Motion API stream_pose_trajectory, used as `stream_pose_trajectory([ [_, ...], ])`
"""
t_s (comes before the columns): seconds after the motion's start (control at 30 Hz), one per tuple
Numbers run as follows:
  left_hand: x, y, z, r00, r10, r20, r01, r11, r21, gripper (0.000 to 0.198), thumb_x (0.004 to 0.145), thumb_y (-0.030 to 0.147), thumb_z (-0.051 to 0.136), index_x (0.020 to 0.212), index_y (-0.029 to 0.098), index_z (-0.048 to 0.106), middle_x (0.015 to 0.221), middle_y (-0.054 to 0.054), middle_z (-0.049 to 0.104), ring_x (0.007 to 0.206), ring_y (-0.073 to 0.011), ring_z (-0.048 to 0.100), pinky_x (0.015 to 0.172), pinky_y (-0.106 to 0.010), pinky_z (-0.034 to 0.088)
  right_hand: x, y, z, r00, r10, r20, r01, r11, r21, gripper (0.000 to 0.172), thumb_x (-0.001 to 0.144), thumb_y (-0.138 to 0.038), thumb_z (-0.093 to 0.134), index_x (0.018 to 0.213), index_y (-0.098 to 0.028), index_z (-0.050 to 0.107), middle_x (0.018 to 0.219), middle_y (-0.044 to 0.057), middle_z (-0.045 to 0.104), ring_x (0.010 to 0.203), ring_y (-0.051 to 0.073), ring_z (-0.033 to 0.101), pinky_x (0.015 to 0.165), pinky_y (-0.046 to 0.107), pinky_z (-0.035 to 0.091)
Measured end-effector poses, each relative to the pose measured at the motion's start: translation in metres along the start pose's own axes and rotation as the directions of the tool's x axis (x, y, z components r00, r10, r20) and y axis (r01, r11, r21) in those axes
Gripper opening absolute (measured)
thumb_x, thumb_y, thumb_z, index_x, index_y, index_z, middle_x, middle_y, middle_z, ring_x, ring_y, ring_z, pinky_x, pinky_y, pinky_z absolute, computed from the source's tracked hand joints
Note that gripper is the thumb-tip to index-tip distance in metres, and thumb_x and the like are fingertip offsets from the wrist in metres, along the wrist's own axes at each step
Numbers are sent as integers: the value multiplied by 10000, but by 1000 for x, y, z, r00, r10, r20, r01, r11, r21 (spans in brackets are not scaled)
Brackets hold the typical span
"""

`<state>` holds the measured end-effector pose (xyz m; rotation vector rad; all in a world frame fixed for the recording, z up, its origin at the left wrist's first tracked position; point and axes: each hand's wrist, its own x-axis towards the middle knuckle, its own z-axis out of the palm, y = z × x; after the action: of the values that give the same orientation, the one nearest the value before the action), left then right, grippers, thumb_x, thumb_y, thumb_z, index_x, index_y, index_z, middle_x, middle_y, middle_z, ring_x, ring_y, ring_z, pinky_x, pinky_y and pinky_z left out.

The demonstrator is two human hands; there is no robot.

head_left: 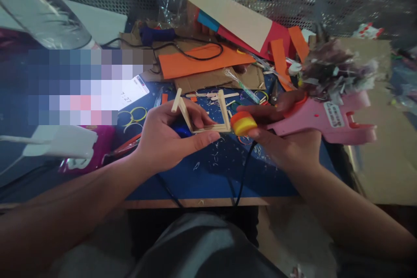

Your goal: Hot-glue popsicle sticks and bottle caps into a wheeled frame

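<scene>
My left hand [169, 139] is closed on a small frame of pale wooden sticks [208, 129], thumb along its lower bar. Two uprights rise from that bar, and a short stick sits across the left one's top. My right hand [286, 145] grips a pink glue gun [312, 115], its black cable hanging down over the table edge. Between that hand's thumb and fingers is a round yellow and orange piece, like stacked bottle caps [244, 124]. This piece is close to the frame's right corner; whether they touch I cannot tell.
On the blue table [208, 182] lie orange sheets [195, 61], cardboard [192, 82], craft sticks, rubber bands [138, 115] and scraps. A blue-handled tool [156, 34] with a black cord lies behind. At left are a clear bottle [45, 13], a phone [135, 91] and a white plug adapter [61, 141].
</scene>
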<state>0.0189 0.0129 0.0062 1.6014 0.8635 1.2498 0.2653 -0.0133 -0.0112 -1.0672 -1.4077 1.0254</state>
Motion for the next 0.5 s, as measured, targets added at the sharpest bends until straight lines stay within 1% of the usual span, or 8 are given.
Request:
stream_pose_trajectory([
  [0.1, -1, 0, 0, 1000, 5, 10, -5, 1000, -4, 311, 737, 257, 997, 742, 233, 688, 786, -10, 741, 773, -216, 767, 700, -354, 628, -1, -1, -1, 1000, -6, -10, 5, 999, -51, 500, 825, -473, 957, 1178, -420, 607, 1151, -54, 849, 995, 269, 842, 907, 465, 722],
  [0.23, -1, 0, 1, 999, -31, -12, 31, 1000, 5, 292, 728, 291, 1007, 737, 265, 716, 749, -3, 717, 771, -232, 753, 705, -391, 610, -1, -2, -3, 1000, 31, -4, -31, 993, -116, 402, 829, -485, 945, 1135, -374, 710, 1094, -4, 841, 1021, 303, 824, 882, 479, 722],
  [0.33, -1, -1, 0, 999, -33, -14, 33, 999, 12, 290, 719, 297, 1014, 733, 282, 724, 742, 4, 715, 771, -237, 749, 714, -406, 611, -2, -4, -3, 998, 60, 24, -56, 987, -148, 323, 862, -484, 919, 1116, -353, 768, 1115, 15, 833, 1012, 299, 820, 862, 462, 715],
  [0.4, -1, -1, 0, 999, -28, -18, 28, 1000, 14, 297, 709, 293, 1022, 727, 285, 726, 732, 6, 710, 767, -239, 748, 722, -412, 612, -2, -5, -2, 997, 60, 38, -53, 986, -156, 295, 875, -481, 911, 1111, -355, 788, 1133, 18, 834, 1015, 298, 820, 872, 463, 710],
  [0.5, 0, 0, 0, 1000, -25, -15, 25, 1000, 17, 332, 665, 281, 1045, 707, 278, 716, 724, 9, 704, 749, -234, 738, 720, -406, 608, -3, -6, 0, 999, 41, 13, -38, 986, -163, 293, 873, -509, 913, 1099, -361, 799, 1143, 23, 840, 1028, 300, 819, 886, 468, 708],
])
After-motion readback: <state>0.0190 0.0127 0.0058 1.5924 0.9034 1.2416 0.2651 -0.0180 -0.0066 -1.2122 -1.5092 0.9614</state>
